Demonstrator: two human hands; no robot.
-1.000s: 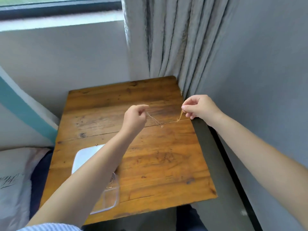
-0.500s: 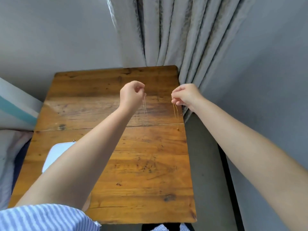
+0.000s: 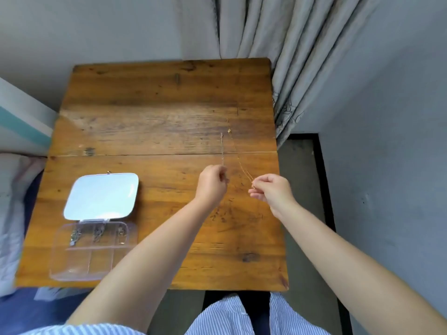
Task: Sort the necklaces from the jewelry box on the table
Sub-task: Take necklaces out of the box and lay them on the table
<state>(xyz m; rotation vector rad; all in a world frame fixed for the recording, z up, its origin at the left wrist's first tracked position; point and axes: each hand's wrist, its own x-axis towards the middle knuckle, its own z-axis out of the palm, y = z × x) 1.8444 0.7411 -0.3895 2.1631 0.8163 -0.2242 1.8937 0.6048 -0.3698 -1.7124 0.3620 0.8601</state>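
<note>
Two thin chains stretch away from my hands across the wooden table [image 3: 145, 122]. My left hand [image 3: 211, 183] pinches the near end of a silvery necklace [image 3: 222, 148]. My right hand [image 3: 271, 191] pinches the near end of a gold necklace [image 3: 238, 153], whose clasp lies farther out on the wood. The clear jewelry box [image 3: 93, 250] stands open at the table's near left. Its white lid [image 3: 101, 195] is flipped back, and more jewelry sits in its far compartments.
A grey curtain [image 3: 290, 56] hangs at the table's far right corner, against grey walls. A bed with a white pillow [image 3: 12, 213] borders the table's left side. My striped clothing shows at the bottom edge.
Both hands have drawn back toward me and lowered, and the two chains now stretch out over the wood. The camera has tilted down, bringing the open jewelry box fully into view.
</note>
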